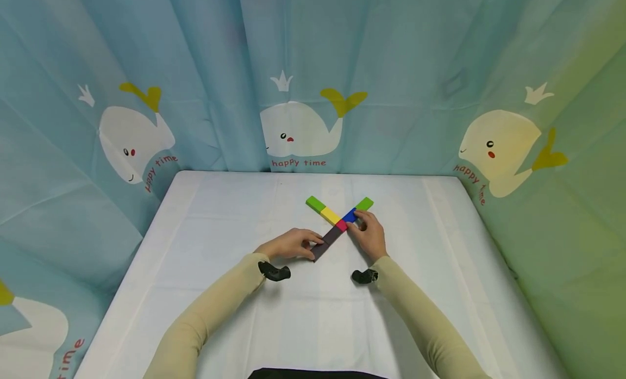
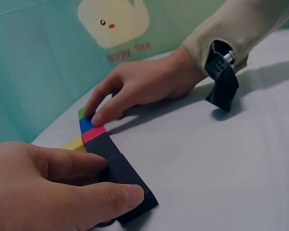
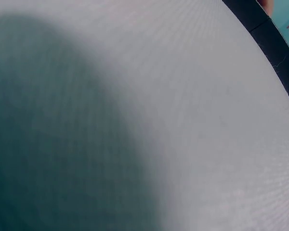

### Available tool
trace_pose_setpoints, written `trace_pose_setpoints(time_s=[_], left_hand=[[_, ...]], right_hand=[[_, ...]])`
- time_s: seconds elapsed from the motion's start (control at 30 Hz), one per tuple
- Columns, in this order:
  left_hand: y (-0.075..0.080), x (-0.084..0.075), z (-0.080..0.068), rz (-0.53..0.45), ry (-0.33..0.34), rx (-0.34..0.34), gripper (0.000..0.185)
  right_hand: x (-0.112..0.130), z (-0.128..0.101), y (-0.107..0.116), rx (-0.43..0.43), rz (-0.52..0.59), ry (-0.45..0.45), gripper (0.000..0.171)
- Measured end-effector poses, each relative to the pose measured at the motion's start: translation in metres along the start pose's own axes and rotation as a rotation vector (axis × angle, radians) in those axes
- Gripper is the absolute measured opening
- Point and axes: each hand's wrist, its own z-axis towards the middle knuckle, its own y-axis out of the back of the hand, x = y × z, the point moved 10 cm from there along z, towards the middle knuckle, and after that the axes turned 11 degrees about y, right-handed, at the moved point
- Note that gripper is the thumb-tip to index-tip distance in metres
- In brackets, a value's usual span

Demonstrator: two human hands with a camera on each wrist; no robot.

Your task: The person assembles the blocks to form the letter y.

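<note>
Colored blocks lie end to end on the white table in a Y shape. Its stem is two black blocks (image 1: 333, 235); a red block (image 1: 340, 225) sits at the fork. One branch has a yellow block (image 1: 330, 216) and a green block (image 1: 315, 204), the other a blue block (image 1: 349, 215) and a second green block (image 1: 364, 203). My left hand (image 1: 293, 243) pinches the nearer black block (image 2: 132, 192) between thumb and index finger. With thumb and fingertips, my right hand (image 1: 370, 235) holds the blue block, partly covering it. The right wrist view catches only the black blocks (image 3: 274, 53) and a fingertip.
A white cloth covers the table (image 1: 220, 216). Around it hangs a blue-green curtain (image 1: 401, 123) printed with whales. Dark straps (image 1: 274, 271) show at both cuffs, and a black edge (image 1: 318, 373) appears at the bottom of the head view.
</note>
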Motion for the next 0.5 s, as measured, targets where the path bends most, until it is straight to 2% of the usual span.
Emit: trace_pose_setpoints(time_s=[0.23,0.5], left_hand=[[-0.0008,0.0006,0.0001,0.007,0.019,0.027,0.056],[-0.0016,0.0011,0.0011,0.049,0.023,0.04,0.057]], right_hand=[[-0.0018,-0.0004,0.0007,0.009,-0.007,-0.011,0.048],[-0.0029,-0.0001,-0.0009,0.002,0.0,-0.009,0.047]])
